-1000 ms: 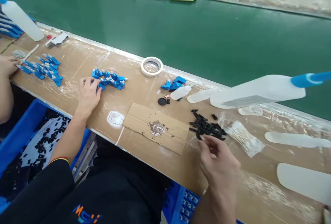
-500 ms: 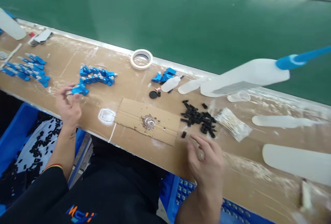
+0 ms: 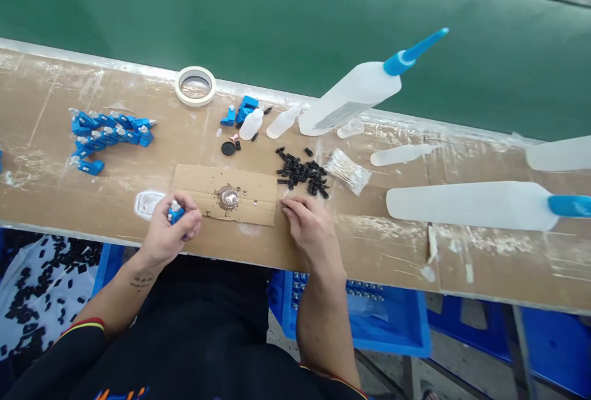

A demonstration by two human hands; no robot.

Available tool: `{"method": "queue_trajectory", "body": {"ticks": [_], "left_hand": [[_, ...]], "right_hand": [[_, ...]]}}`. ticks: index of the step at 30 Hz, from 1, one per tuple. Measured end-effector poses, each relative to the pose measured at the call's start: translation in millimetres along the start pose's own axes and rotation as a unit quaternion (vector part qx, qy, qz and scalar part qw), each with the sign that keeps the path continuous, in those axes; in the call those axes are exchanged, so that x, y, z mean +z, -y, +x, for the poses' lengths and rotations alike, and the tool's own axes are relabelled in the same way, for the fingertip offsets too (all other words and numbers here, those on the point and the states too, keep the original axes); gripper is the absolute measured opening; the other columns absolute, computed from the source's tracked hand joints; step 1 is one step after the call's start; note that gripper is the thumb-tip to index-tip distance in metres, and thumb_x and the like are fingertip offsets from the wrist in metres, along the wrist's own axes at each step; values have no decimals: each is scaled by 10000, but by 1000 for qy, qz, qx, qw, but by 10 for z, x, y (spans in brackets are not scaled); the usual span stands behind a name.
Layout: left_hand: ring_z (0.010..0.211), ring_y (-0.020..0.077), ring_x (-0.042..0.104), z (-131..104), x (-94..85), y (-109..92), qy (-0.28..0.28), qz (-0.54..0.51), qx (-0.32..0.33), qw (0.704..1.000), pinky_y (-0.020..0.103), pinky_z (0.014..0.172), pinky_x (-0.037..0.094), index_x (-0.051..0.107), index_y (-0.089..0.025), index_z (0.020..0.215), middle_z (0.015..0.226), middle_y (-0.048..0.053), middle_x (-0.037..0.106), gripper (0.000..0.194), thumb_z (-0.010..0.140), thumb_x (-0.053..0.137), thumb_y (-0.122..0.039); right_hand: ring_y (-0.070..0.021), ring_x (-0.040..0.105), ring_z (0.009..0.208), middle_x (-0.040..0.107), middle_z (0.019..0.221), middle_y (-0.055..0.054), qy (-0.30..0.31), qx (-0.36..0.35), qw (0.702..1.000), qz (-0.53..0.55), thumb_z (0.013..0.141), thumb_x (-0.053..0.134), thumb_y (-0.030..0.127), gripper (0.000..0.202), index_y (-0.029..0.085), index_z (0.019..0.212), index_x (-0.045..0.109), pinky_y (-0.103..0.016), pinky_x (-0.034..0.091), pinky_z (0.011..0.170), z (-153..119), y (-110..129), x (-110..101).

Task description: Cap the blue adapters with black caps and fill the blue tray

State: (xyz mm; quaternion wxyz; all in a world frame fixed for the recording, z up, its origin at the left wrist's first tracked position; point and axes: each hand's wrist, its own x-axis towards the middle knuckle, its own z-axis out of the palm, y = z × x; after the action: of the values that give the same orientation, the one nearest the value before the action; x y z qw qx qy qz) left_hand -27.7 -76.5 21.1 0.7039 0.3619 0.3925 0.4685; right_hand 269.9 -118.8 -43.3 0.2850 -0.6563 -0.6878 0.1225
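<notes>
A single view looks out from a camera worn on the person's head, facing forward and steeply down. It is near enough that the black-clothed torso (image 3: 198, 332) enters at the bottom edge, with the bare left hand (image 3: 166, 231) and bare right hand (image 3: 311, 228) below mid-frame. The long brown tabletop (image 3: 143, 172) crosses the full width; a flat green surface (image 3: 277, 18) lies farther off.

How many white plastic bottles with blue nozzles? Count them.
2: one white plastic bottle beside the flat green surface; a second bottle farther right. A cut-off white shape at the right edge may be another.
</notes>
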Motion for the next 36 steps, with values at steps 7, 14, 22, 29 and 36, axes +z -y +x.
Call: {"method": "queue_trajectory", "body": {"ticks": [7,14,22,29,36], "left_hand": [[678,108,669,12,369,217,167,363,237,885,211,675,552,709,-177,1007,798,22,732,72,942,686,-195],[780,132,706,54,384,401,199,329,377,843,207,689,577,710,-182,1106,907,74,736,154,972,658,-237],[674,148,638,22,178,226,195,304,178,915,267,650,504,730,-191,857,757,48,710,164,944,697,-326],[640,134,572,-22,94,194,197,264,119,937,262,640,449,723,-184,815,705,23,634,264,924,712,-423],[636,121,533,-70,-82,249,102,-29,-85,991,213,527,371,542,-248,1097,789,-34,536,332,846,718,-375]], "right_hand": [[-175,736,705,774,814,-14,-155,150,862,459,820,838,356,166,256,912,744,-276,611,566,-276,676,128],[-139,722,701,750,767,6,-128,184,766,603,726,905,446,238,273,810,766,-242,622,627,-375,1045,305],[-144,687,644,747,829,-31,62,178,780,596,788,852,302,133,233,809,741,-253,572,536,-241,1028,200],[-70,505,440,558,581,65,207,313,578,725,664,914,434,443,214,686,530,-184,466,435,-196,1123,358],[-67,467,524,623,703,24,156,275,589,744,756,845,398,361,223,717,531,-155,397,424,-168,1119,366]]}}
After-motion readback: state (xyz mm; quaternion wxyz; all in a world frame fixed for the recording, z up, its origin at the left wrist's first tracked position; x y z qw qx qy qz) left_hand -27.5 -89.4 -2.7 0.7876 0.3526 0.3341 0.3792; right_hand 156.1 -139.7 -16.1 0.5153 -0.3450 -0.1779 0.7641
